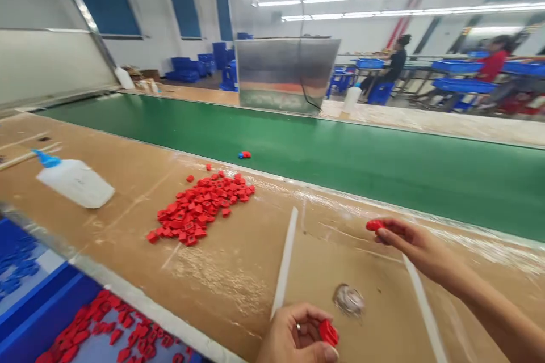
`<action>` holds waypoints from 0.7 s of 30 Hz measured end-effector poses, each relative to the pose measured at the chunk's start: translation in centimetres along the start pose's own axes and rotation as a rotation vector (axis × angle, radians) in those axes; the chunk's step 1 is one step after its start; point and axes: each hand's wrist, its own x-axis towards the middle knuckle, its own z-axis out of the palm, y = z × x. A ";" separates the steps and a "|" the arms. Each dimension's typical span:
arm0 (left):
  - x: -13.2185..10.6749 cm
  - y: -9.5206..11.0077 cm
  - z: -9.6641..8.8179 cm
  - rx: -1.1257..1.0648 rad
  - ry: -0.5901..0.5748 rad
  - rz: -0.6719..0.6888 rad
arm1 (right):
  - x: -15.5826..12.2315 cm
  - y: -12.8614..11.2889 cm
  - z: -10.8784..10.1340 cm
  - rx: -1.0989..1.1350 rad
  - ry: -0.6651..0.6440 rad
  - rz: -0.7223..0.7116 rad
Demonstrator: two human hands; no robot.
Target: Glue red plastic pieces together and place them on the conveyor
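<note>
While a green belt point(383, 153) runs behind the brown tabletop point(247, 238), a red heap point(200, 204) lies left of both hands; left hand point(296, 334), fingers curled, grips a red block point(328, 333); right hand point(409, 241), nearly closed, pinches a red piece point(374, 226) near the belt.

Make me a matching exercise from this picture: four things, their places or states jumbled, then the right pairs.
Things
1. The bare left hand
2. The bare right hand
3. The tiny blue-and-red plastic piece
4. The translucent white plastic bottle with a blue nozzle

Places or states
A. On the long, flat green belt
B. On the flat brown worktop, left of the heap of small, blocky red plastic pieces
C. Wears a ring
D. Pinches a small red plastic piece, close to the belt's near edge

Pairs: 1-C; 2-D; 3-A; 4-B
</note>
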 end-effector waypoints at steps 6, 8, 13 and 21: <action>-0.4 -0.1 0.8 0.075 -0.016 0.048 | -10.6 -3.4 0.4 0.200 -0.065 -0.008; -0.4 0.3 0.6 0.111 -0.051 0.031 | -11.9 -4.8 1.0 0.098 -0.035 -0.065; -0.6 0.8 0.5 0.190 -0.091 0.010 | -12.1 -6.4 2.9 -0.157 0.071 -0.200; -1.0 0.9 0.4 0.258 -0.132 0.028 | -11.8 -6.8 4.3 -0.344 0.055 -0.308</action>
